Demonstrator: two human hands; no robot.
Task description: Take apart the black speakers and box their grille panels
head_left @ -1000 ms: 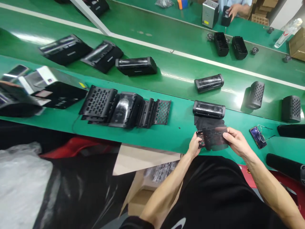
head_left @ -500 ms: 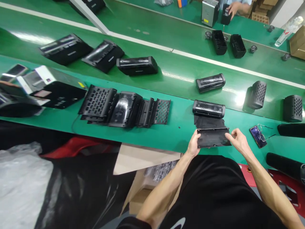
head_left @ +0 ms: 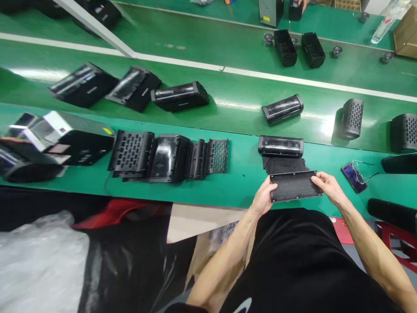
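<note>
I hold a flat black rectangular panel (head_left: 295, 186) level over the near edge of the green bench (head_left: 241, 182). My left hand (head_left: 264, 198) grips its left end and my right hand (head_left: 328, 187) pinches its right end. Just beyond it a thin dark sheet (head_left: 282, 165) lies on the bench, and behind that rests a black speaker body (head_left: 280, 146) on its side.
A stack of black perforated grille parts (head_left: 169, 154) sits to the left. Several black speakers ride the green conveyor (head_left: 228, 93) beyond. Glasses and a phone (head_left: 355, 176) lie at the right. Another person's hand (head_left: 301, 3) works at the far side. Boxes and bags fill the floor at lower left.
The panel has gone from tilted up in my hands to lying flat and level. My right hand has shifted to its right end. The view has tipped slightly downward.
</note>
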